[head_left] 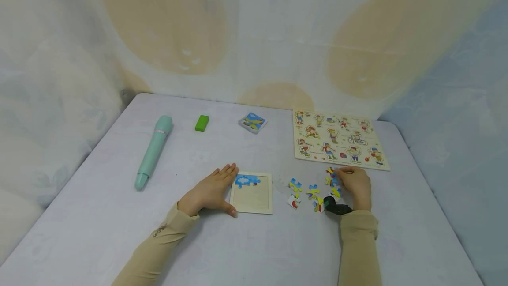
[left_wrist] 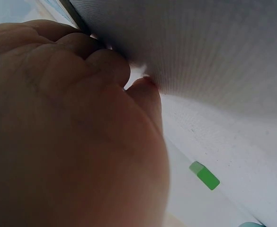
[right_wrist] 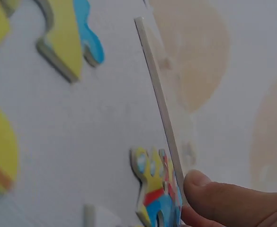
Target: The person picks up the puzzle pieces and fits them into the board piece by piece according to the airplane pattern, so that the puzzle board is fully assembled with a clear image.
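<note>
Fingers [head_left: 227, 173] on the left hand [head_left: 210, 192] are straight, against the wooden tray [head_left: 251, 200] with joined blue pieces [head_left: 244, 180] up top. Right hand [head_left: 357, 185] is curled at loose puzzle pieces [head_left: 312, 192], can't tell if it's pinching one. Figure-filled board [head_left: 340, 144] sits just behind.

Tan long sleeves, bare hands, black wrist gadget.
Left sleeve [head_left: 148, 253]: plain tan cloth, light creases, wider cuff [head_left: 182, 220] at the end, small dark lettering [head_left: 160, 230] just behind it, too small to read. Right sleeve [head_left: 360, 253]: same tan, cuff edge sticks out a bit on the outer side. Black gadget [head_left: 338, 208] at right wrist: rounded end, strap-like part, exact type unclear. Left hand [head_left: 210, 191], right hand [head_left: 357, 186]: uncovered.
</note>
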A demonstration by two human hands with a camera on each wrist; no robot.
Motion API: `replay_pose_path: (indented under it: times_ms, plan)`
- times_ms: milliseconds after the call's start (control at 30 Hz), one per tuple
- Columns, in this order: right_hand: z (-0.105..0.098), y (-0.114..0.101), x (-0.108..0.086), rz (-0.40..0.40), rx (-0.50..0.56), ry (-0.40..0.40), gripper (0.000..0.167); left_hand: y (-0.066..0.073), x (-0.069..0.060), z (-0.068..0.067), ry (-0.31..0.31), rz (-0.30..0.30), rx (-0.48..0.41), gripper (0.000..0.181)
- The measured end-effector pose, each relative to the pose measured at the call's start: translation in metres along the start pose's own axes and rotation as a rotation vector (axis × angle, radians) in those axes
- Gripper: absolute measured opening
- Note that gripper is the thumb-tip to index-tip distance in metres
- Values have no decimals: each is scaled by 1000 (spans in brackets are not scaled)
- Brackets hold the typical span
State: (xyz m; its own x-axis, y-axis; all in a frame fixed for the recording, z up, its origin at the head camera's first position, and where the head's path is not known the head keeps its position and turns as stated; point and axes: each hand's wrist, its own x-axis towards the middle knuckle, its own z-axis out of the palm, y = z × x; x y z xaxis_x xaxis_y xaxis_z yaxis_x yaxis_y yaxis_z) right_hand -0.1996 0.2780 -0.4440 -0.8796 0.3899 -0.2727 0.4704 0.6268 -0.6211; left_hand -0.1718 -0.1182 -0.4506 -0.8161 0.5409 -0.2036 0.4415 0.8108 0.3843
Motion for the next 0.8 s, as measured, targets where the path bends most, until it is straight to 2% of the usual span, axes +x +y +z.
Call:
replay_pose_path:
  times_ms: [167,433,800]
  plan:
    - [9,-9,-3,-77,-93,-47,49,-2,1,2,7,0,0,128]
    - [14,-15,-2,-228,-69,-160,42,-4,1,4,4,14,-9,127]
    - [22,-21,-1,-231,31,-133,39,-6,1,2,-4,22,-26,125]
